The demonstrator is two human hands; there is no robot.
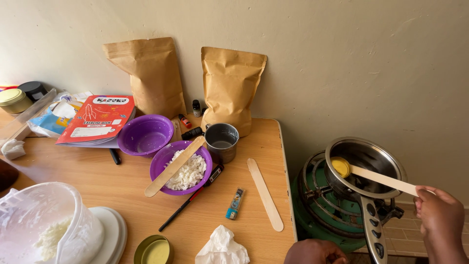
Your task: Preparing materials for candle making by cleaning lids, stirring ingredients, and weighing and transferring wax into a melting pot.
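Right hand (442, 217) clamped on yellow-tipped wooden stick (376, 177) in steel pan (366, 161); left unclear.

The right hand (441, 220) pinches the end of a wooden stick (386, 179) whose yellow-coated tip (341, 166) rests inside a steel pan (366, 164) on a green stove (320, 203) beside the worktop (122, 186). The left hand (315, 252) shows only partly at the bottom edge, near the pan's handle (373, 234). On the worktop a purple bowl (181, 168) of white flakes carries another stick (175, 166); behind it stand an empty purple bowl (145, 135), a metal cup (222, 142) and two brown paper bags (229, 88). A third stick (265, 193), a lighter (235, 203) and a crumpled tissue (222, 247) lie nearby
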